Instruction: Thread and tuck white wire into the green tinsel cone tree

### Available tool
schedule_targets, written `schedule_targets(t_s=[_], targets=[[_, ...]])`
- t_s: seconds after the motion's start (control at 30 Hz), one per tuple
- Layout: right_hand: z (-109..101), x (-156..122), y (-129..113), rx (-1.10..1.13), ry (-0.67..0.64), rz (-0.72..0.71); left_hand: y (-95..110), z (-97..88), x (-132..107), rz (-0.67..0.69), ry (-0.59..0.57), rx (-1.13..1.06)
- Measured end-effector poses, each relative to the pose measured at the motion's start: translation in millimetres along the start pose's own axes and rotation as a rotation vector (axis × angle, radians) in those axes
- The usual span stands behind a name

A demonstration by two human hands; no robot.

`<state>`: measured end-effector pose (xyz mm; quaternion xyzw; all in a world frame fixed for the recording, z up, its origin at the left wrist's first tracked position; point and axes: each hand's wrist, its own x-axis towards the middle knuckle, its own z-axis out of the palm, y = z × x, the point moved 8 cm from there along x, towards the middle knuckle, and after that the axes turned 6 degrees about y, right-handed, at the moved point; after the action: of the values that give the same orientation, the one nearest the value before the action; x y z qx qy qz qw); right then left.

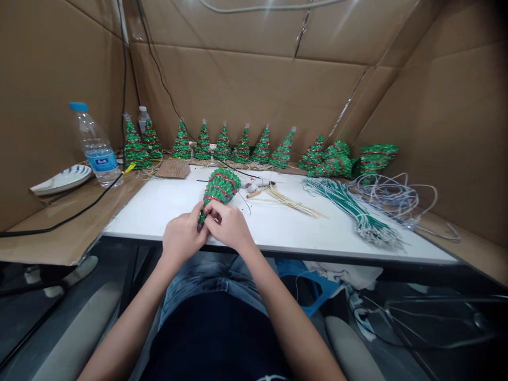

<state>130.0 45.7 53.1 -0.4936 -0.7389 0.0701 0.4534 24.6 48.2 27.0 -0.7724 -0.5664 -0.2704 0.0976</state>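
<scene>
Left hand point(181, 236), right hand point(229, 225) apparently pinch tree point(218, 190) tip between them.

A row of finished green beaded trees point(222, 144) stands along the cardboard back wall point(246, 84), with more lying tipped over at the right point(337, 159). A water bottle point(96, 145) stands at the left beside a white dish point(63, 180). On the white tabletop point(159, 211) lie a bundle of green wires point(349, 206), pale yellow strands point(293, 203) and looped white cable point(392, 196).
</scene>
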Motion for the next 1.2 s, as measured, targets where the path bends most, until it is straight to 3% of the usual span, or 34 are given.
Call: schedule_targets(t_s=[1.2], targets=[[-2.3,1.2,-1.0,-0.011,0.05,-0.03,0.2,-1.4,0.1,-0.03,-0.023,-0.003]])
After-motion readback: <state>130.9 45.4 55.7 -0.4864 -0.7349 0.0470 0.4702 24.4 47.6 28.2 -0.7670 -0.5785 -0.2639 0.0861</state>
